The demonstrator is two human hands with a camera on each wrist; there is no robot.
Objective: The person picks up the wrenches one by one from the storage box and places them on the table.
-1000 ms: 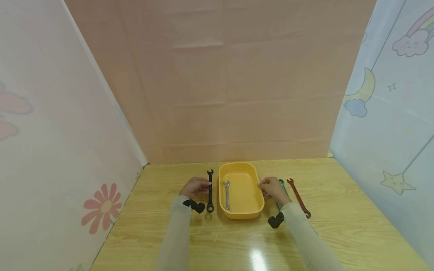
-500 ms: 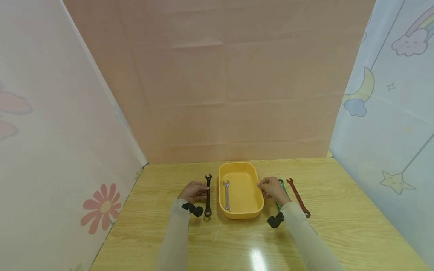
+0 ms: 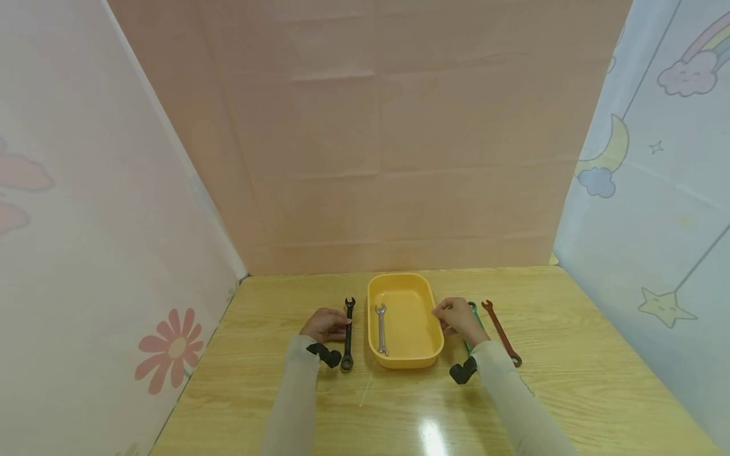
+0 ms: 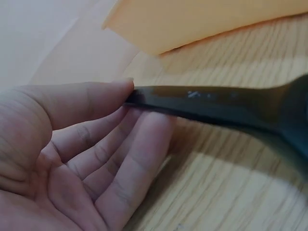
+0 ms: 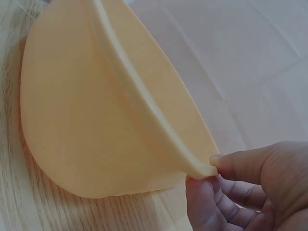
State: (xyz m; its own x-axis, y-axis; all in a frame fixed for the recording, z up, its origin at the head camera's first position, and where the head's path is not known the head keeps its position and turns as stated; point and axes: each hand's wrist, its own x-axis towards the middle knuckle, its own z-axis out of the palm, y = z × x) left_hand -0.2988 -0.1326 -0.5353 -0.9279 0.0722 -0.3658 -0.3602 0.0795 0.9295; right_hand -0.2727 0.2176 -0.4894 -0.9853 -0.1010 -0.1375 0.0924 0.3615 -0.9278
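Observation:
My left hand (image 3: 325,325) pinches a black wrench (image 3: 348,335) by the middle of its shank, thumb on top and fingers beneath, just left of the yellow tray. In the left wrist view the wrench (image 4: 216,103) stands over the wood surface with a shadow under it. On the other side, my right hand (image 3: 458,318) pinches the right rim of the yellow tray (image 3: 406,363) between thumb and fingers; the right wrist view shows the thumb over the tray's rim (image 5: 144,96). A silver wrench (image 3: 382,330) lies lengthwise along the left inside of the tray.
Right of the tray, a green wrench (image 3: 474,309) lies partly hidden behind my right hand and wrist. Beyond it a red wrench (image 3: 502,332) lies slanted on the wooden table (image 3: 587,367). A pinkish-brown sheet (image 3: 388,158) hangs along the table's far edge.
My left hand has brought the black wrench slightly left and nearer to me, away from the tray. The right hand has stayed on the tray's rim, and the tray has not moved.

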